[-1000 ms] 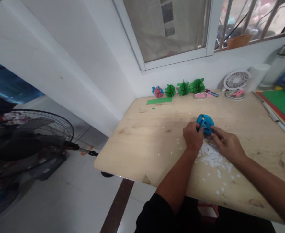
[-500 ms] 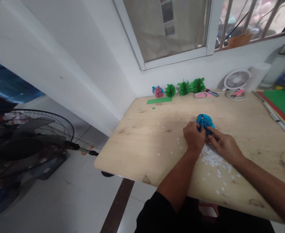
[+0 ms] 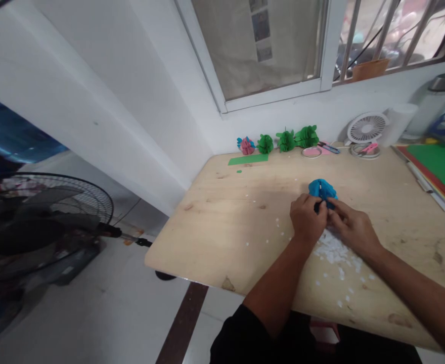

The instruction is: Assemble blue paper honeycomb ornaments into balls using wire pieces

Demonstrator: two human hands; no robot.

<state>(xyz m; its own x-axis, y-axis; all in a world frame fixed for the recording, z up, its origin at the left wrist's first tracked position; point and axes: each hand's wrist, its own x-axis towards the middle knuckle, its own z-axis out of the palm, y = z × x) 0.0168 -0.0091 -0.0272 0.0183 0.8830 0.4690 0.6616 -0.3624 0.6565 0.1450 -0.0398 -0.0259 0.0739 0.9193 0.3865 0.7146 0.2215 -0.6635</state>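
Observation:
A blue folded-paper ball [image 3: 323, 189] is held just above the wooden table [image 3: 215, 217], between my two hands. My left hand [image 3: 308, 215] grips its left lower side with curled fingers. From the right, my right hand [image 3: 351, 222] pinches the lower edge with thumb and fingers, and the two sets of fingertips nearly meet. The fingers hide the ball's underside. Below the hands lies a scattered pile of small white paper bits [image 3: 334, 250].
Along the wall stand a pink-and-blue paper figure [image 3: 247, 146] and several green paper figures [image 3: 286, 141]. A green strip [image 3: 248, 160], a cutter [image 3: 329, 147], a tape roll [image 3: 365, 150] and a small white fan [image 3: 367, 128] lie behind. Coloured sheets [image 3: 437, 167] are stacked at right.
Both hands and the blue paper ball have shifted slightly right in view. The fingertips have drawn closer together at the ball's lower edge, and the ball has turned a little.

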